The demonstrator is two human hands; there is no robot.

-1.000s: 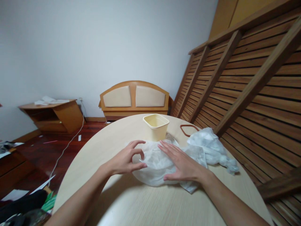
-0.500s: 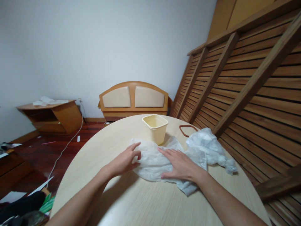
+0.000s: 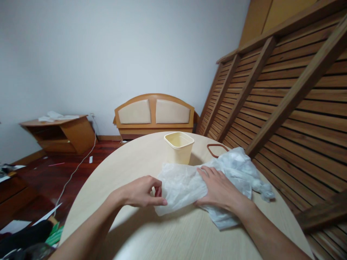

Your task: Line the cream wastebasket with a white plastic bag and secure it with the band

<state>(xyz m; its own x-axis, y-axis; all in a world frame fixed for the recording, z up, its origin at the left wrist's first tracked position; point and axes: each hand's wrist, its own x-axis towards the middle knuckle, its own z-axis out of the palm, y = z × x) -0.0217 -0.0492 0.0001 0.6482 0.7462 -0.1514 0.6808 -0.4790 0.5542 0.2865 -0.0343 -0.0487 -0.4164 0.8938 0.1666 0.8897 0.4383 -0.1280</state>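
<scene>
A thin, white, crumpled plastic bag [image 3: 180,186] is spread on the round table in front of me. My left hand [image 3: 143,192] has its fingers curled and its thumb pressed at the bag's left edge, pinching it. Palm down, my right hand [image 3: 218,187] lies across the bag's right part with its fingers stretched out. Just behind the bag stands a pale yellow square plastic tub [image 3: 179,148], its top open. The bag hides the foot of the tub.
A second bunched plastic bag [image 3: 238,164] lies to the right, touching the first. Beyond it is a brown rounded frame-like ring [image 3: 217,145]. The light wooden table [image 3: 119,159] has a curved edge. Slatted wooden panels [image 3: 271,108] lean close on the right.
My left hand has closed on the bag's left edge. My right hand has slid to the right, and the bag has shifted and been pulled flatter between them. The tub has stayed put.
</scene>
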